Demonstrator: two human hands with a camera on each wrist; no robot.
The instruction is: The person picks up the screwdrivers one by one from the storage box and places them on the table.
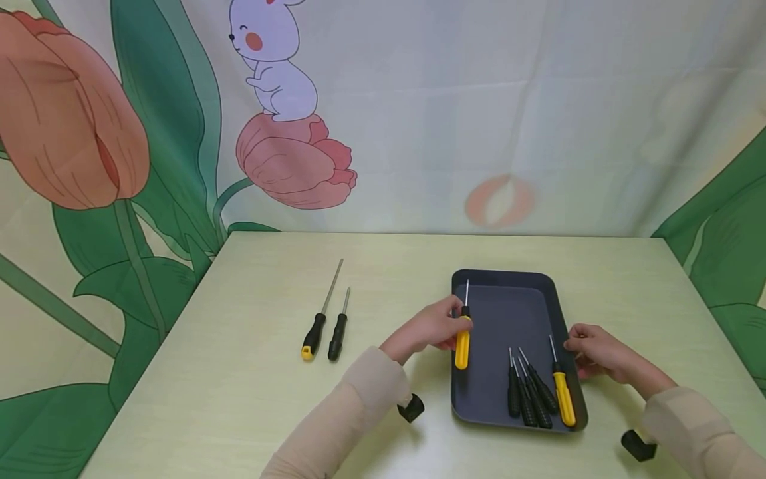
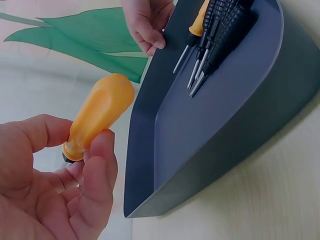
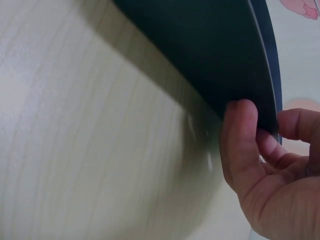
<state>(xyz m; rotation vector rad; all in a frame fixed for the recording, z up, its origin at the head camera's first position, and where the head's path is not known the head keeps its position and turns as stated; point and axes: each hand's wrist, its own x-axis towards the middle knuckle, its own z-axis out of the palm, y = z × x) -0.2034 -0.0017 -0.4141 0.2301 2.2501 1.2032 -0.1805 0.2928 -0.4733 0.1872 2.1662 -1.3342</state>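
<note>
My left hand (image 1: 435, 324) pinches a yellow-handled screwdriver (image 1: 463, 349) over the left rim of a dark tray (image 1: 491, 399). In the left wrist view its yellow handle (image 2: 102, 107) sits between thumb and fingers, apart from the tray wall. With thumb inside and fingers outside, my right hand (image 3: 280, 175) pinches the tray's right rim (image 3: 267, 65). Inside the tray's lower right lie several black screwdrivers (image 1: 528, 392) and another yellow-handled screwdriver (image 1: 564, 399), shafts pointing away from me.
Left of the tray, two black-handled screwdrivers lie on the pale wooden table (image 1: 239, 399): a longer one with a yellow end (image 1: 314, 336) and a shorter one (image 1: 338, 338). Behind the table hangs a printed curtain (image 1: 419, 133) with tulips and a rabbit.
</note>
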